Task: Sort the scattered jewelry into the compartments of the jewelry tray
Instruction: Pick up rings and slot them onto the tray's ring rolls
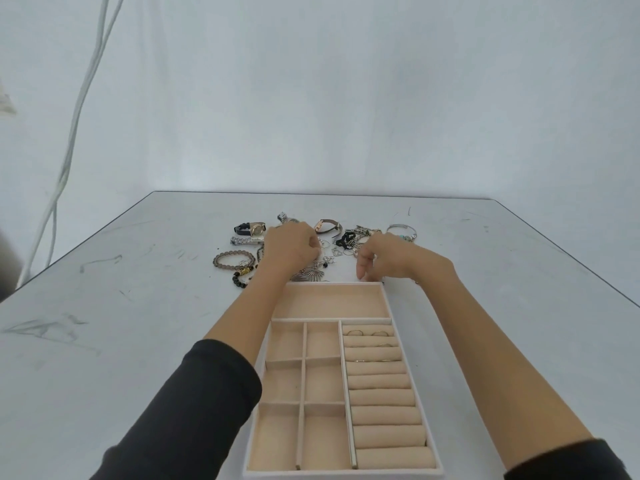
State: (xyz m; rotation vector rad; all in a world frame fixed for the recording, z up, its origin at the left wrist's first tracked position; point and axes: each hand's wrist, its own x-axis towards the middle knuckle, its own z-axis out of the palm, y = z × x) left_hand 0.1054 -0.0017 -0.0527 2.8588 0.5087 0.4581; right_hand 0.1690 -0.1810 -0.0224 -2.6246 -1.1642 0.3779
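Both arms reach out across the beige velvet-lined jewelry tray with white outer walls [343,474], which sits on the scuffed pale grey counter [138,306] right in front of the person. The left grip [291,249] is knuckles-up over the middle of the scattered pile just beyond the tray's far edge. Its fingers are curled down among small silver trinkets, and I cannot tell whether they have hold of anything. A silver fan-shaped pendant [313,273] lies just under that wrist, beside the tray's far rim.

The right grip [381,258] hangs over the tray's far right corner with its fingers drooping towards the rim. Whether it pinches something small I cannot tell. Just behind it lie a tangle of silver pieces and a silver bangle with turquoise beads [401,232].

Off to the left of the left grip are a gold-faced watch on a black strap [254,229], a smoky brown bead bracelet [230,259] and a black bead bracelet with gold beads [242,275]. A rose-gold watch with a brown strap [327,226] lies between the two grips, farther back.

In the tray, a few thin rings [355,332] are tucked into the farthest ring rolls on the right side
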